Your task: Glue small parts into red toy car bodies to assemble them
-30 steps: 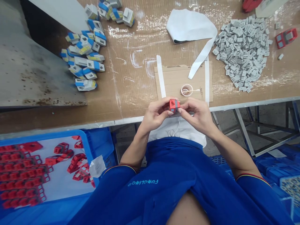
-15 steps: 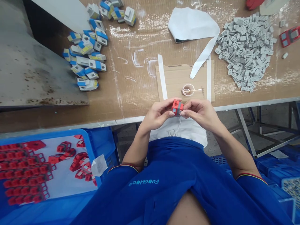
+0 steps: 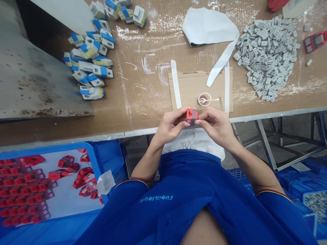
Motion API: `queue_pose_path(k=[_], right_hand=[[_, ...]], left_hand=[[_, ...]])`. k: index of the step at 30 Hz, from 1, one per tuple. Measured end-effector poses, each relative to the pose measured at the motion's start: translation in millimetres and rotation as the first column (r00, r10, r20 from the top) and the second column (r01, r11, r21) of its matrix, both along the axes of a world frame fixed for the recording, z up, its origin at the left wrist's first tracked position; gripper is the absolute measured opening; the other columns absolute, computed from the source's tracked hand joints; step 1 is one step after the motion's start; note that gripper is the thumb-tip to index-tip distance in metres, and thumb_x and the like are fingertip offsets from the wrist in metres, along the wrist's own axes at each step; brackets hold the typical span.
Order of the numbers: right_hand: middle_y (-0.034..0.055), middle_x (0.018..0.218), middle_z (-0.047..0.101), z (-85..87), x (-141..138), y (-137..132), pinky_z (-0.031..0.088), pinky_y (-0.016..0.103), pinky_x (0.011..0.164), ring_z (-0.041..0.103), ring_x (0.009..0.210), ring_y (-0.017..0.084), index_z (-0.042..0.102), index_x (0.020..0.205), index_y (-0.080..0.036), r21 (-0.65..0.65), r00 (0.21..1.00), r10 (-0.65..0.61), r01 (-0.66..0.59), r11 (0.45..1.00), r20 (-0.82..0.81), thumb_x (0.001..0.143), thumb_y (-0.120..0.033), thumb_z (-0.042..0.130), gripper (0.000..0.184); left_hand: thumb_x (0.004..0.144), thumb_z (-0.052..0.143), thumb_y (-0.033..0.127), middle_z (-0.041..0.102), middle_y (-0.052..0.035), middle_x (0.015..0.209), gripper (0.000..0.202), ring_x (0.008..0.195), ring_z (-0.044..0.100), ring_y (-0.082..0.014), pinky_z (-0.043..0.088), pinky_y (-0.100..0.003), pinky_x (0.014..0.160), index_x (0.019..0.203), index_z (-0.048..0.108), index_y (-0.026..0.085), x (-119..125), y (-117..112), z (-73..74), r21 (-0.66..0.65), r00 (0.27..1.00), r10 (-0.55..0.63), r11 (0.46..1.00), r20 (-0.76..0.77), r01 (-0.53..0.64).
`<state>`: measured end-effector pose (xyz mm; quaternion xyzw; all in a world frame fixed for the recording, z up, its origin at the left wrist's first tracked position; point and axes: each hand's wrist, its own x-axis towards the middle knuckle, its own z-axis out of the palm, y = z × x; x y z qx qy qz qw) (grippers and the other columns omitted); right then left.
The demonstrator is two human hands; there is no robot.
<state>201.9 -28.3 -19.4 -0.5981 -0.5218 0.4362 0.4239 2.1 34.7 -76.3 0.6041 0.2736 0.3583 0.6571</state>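
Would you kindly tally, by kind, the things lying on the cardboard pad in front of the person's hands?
Small round cup: 1
Thin stick in the cup: 1
Straight white strips: 2
Tail of the white sheet: 1
Total: 5

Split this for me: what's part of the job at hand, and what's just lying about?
In hand: left hand, right hand, red part with grey band pinched between them.

Lying about: small cup with a stick on a cardboard sheet, grey small parts, blue-and-white parts, red frames in a blue tray.
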Motion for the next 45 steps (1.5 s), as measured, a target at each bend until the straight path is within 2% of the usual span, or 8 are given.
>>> queue_pose_path(k=[3, 7, 11, 19, 24, 30, 37, 45], right_hand=[[0.0025, 0.083, 0.076, 1.9, -1.8, -1.5, 0.056, 0.030, 0.064, 0.068, 0.072, 0.016, 0.074, 0.084, -0.022, 0.041, 0.999, -0.023, 0.021, 0.999, 0.048, 0.095, -0.028, 0.075, 0.012], [0.0032, 0.085, 0.079, 8.8, -2.5, -2.6, 0.059, 0.030, 0.066, 0.071, 0.072, 0.016, 0.074, 0.087, -0.021, 0.041, 0.995, 0.004, -0.009, 0.999, 0.103, 0.095, -0.023, 0.073, 0.008], [0.0029, 0.084, 0.078, 12.2, -3.3, -2.7, 0.058, 0.031, 0.066, 0.070, 0.072, 0.016, 0.072, 0.086, -0.022, 0.022, 0.992, 0.012, -0.015, 1.000, 0.124, 0.095, -0.022, 0.072, 0.009], [-0.0005, 0.074, 0.069, 6.1, -4.8, -2.5, 0.051, 0.028, 0.061, 0.063, 0.065, 0.014, 0.067, 0.076, -0.022, 0.044, 0.995, 0.005, -0.010, 0.999, 0.100, 0.092, -0.020, 0.072, 0.017], [0.0002, 0.076, 0.072, 6.0, -9.1, -3.7, 0.051, 0.028, 0.062, 0.063, 0.066, 0.014, 0.068, 0.077, -0.022, 0.082, 0.992, -0.030, 0.019, 0.996, 0.126, 0.094, -0.021, 0.071, 0.017], [0.0026, 0.083, 0.076, 3.3, -8.0, -4.7, 0.054, 0.029, 0.066, 0.068, 0.075, 0.016, 0.073, 0.085, -0.023, 0.167, 0.995, -0.007, -0.010, 0.986, 0.099, 0.099, -0.025, 0.073, 0.014], [0.0022, 0.083, 0.079, 3.1, -7.0, -10.1, 0.054, 0.030, 0.064, 0.067, 0.069, 0.015, 0.074, 0.089, -0.024, 0.185, 0.990, -0.030, 0.004, 0.983, 0.136, 0.099, -0.027, 0.072, 0.011], [0.0009, 0.075, 0.078, 1.4, -6.2, -9.1, 0.053, 0.027, 0.060, 0.067, 0.062, 0.014, 0.073, 0.082, -0.023, 0.194, 0.989, -0.003, -0.026, 0.981, 0.150, 0.099, -0.026, 0.073, 0.017]], left_hand=[[0.095, 0.083, 0.043, 0.084, -0.0122, 0.117, 0.048, 0.105, 0.081, -0.0226, 0.065, -0.030, 0.093, 0.137, 0.078, 0.018, 1.6, 0.5, 0.2, -0.010, 1.000, 0.012, 1.000, 0.009, -0.012], [0.095, 0.084, 0.039, 0.084, -0.0109, 0.116, 0.047, 0.103, 0.081, -0.0216, 0.065, -0.028, 0.090, 0.137, 0.078, 0.019, 1.3, 2.1, 2.8, -0.035, 0.999, -0.012, 0.999, 0.039, 0.013], [0.093, 0.086, 0.039, 0.084, -0.0102, 0.114, 0.048, 0.101, 0.081, -0.0220, 0.065, -0.028, 0.088, 0.136, 0.079, 0.020, 0.6, 2.4, 4.0, -0.075, 0.999, -0.017, 0.997, 0.044, 0.020], [0.092, 0.087, 0.038, 0.084, -0.0101, 0.112, 0.046, 0.097, 0.081, -0.0208, 0.066, -0.028, 0.087, 0.133, 0.080, 0.020, 0.3, 1.6, -1.2, -0.044, 0.998, -0.017, 0.999, 0.061, 0.020], [0.094, 0.085, 0.036, 0.085, -0.0108, 0.118, 0.043, 0.102, 0.082, -0.0208, 0.066, -0.027, 0.090, 0.134, 0.080, 0.021, -0.3, 1.0, -0.3, -0.035, 0.999, 0.006, 0.999, 0.054, -0.004], [0.100, 0.078, 0.028, 0.083, -0.0088, 0.131, 0.040, 0.114, 0.081, -0.0195, 0.064, -0.026, 0.100, 0.140, 0.076, 0.030, 2.7, 1.5, 6.7, 0.039, 0.989, -0.012, 0.999, 0.146, 0.006], [0.100, 0.078, 0.033, 0.082, -0.0131, 0.133, 0.038, 0.116, 0.081, -0.0250, 0.066, -0.034, 0.103, 0.137, 0.077, 0.024, 3.4, -1.1, 11.6, -0.011, 0.994, -0.025, 1.000, 0.111, 0.026], [0.098, 0.081, 0.037, 0.083, -0.0130, 0.129, 0.038, 0.110, 0.082, -0.0247, 0.066, -0.033, 0.098, 0.133, 0.079, 0.022, 0.3, -1.0, 7.2, -0.009, 0.997, -0.029, 1.000, 0.078, 0.030]])
